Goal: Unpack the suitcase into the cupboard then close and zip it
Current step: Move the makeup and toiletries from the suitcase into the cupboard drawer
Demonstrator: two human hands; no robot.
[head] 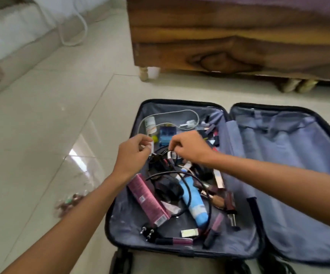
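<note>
we have the suitcase (227, 252) lying open on the floor, its left half full of small items. our left hand (133, 155) pinches the white cable (172, 112) and our right hand (188, 148) pinches it near the black cords (187, 186). it seems light, limp and tangle-prone, so we gather the loops first.

This is a room in a home, most likely a bedroom. The floor (65, 107) has pale shiny tiles. A wooden bed frame (229, 42) on short turned legs stands ahead, and at the left there is maybe a white mattress (11, 30), though it is blurred.
</note>
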